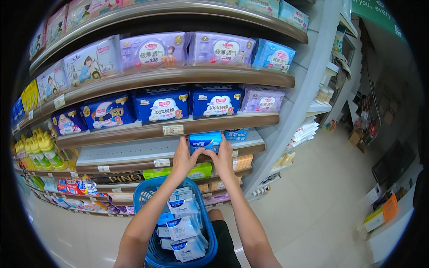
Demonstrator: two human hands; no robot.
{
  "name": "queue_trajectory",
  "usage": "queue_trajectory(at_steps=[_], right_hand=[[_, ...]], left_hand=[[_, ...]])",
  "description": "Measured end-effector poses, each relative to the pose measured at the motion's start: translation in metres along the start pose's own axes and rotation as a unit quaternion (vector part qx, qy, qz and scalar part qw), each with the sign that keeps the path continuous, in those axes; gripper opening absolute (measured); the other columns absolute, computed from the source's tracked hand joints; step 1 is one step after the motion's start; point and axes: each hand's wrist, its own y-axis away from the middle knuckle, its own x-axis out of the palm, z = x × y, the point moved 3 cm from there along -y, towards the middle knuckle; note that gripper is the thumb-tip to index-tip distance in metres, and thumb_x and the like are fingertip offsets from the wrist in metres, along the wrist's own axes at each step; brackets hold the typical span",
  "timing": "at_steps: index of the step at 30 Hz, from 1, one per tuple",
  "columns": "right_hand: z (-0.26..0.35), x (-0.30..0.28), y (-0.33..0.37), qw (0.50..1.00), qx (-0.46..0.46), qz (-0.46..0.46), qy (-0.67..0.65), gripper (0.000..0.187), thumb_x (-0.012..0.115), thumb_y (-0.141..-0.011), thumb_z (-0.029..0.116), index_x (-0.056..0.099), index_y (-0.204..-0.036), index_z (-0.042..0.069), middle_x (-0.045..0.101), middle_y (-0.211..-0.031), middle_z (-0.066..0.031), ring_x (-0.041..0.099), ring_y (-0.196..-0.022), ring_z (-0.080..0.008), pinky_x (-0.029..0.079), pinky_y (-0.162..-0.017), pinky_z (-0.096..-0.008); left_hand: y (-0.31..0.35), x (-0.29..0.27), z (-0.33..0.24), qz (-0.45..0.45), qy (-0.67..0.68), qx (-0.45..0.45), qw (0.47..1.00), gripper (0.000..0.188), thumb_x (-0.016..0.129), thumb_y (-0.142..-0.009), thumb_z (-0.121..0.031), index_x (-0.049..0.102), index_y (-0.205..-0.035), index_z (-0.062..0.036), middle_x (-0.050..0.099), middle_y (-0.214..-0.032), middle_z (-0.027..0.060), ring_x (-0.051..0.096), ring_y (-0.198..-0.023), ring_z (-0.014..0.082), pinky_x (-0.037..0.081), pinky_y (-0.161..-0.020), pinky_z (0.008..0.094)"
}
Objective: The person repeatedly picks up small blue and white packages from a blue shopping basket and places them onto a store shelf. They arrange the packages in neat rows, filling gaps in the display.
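Observation:
Both of my hands grip a small blue package (205,140) at the front of a grey shelf (120,152). My left hand (182,157) is closed on its left side, and my right hand (221,156) holds the right side. The two thumbs meet along the package's lower edge. Just behind my right fingers, another blue package (237,134) stands on the same shelf. Below my forearms is a blue plastic basket (212,232) with several white-and-blue packets (184,228) piled inside.
Shelves above carry dark blue packs (161,106) and purple packs (154,51). Yellow bottles (46,147) stand at the left, green packs (199,170) on the shelf below. A grey upright (286,102) ends the unit on the right. An orange basket (389,207) stands further right.

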Motion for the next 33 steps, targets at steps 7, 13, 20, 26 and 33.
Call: queue_trajectory(at_steps=[7, 13, 20, 26, 33], right_hand=[[-0.028, 0.001, -0.033, 0.966, -0.067, -0.031, 0.249, 0.072, 0.067, -0.091, 0.05, 0.053, -0.14, 0.0, 0.051, -0.144, -0.0205, 0.036, -0.14, -0.0424, 0.025, -0.113, -0.061], [-0.048, -0.025, -0.044, 0.944, -0.016, 0.026, 0.328, 0.071, 0.059, -0.092, 0.061, 0.059, -0.14, 0.009, 0.053, -0.148, -0.011, 0.035, -0.144, -0.0389, 0.017, -0.117, -0.0646], [-0.074, -0.04, -0.047, 0.937, -0.005, -0.017, 0.35, 0.076, 0.06, -0.089, 0.063, 0.055, -0.143, 0.01, 0.054, -0.147, -0.0117, 0.04, -0.142, -0.0394, 0.027, -0.116, -0.0601], [-0.07, -0.05, -0.048, 0.933, -0.01, -0.013, 0.359, 0.077, 0.059, -0.092, 0.06, 0.051, -0.143, 0.003, 0.054, -0.145, -0.017, 0.041, -0.138, -0.045, 0.03, -0.115, -0.059], [-0.081, -0.048, -0.048, 0.943, 0.001, -0.023, 0.333, 0.087, 0.064, -0.087, 0.061, 0.047, -0.146, 0.0, 0.051, -0.149, -0.0195, 0.035, -0.144, -0.0438, 0.022, -0.12, -0.0595]], left_hand=[[-0.029, 0.029, 0.023, 0.04, -0.112, -0.024, 0.993, 0.058, 0.076, -0.088, -0.019, 0.052, -0.135, 0.0058, 0.058, -0.127, 0.0358, 0.055, -0.114, 0.0543, 0.048, -0.095, 0.0524], [-0.046, 0.058, 0.032, 0.088, -0.135, -0.05, 0.986, 0.054, 0.075, -0.089, -0.021, 0.056, -0.136, -0.0021, 0.06, -0.13, 0.0292, 0.056, -0.117, 0.0503, 0.046, -0.099, 0.053], [-0.055, 0.094, 0.02, 0.099, -0.12, -0.02, 0.988, 0.047, 0.074, -0.088, -0.019, 0.06, -0.131, -0.0022, 0.063, -0.126, 0.0277, 0.059, -0.113, 0.0486, 0.048, -0.096, 0.0509], [-0.054, 0.107, 0.008, 0.097, -0.112, 0.003, 0.989, 0.052, 0.077, -0.086, -0.017, 0.059, -0.132, 0.0005, 0.062, -0.127, 0.0285, 0.058, -0.115, 0.0484, 0.048, -0.098, 0.0505], [-0.054, 0.109, 0.002, 0.148, -0.108, -0.029, 0.983, 0.058, 0.078, -0.084, -0.016, 0.055, -0.135, 0.0023, 0.058, -0.131, 0.0328, 0.055, -0.12, 0.0498, 0.047, -0.1, 0.0512]])
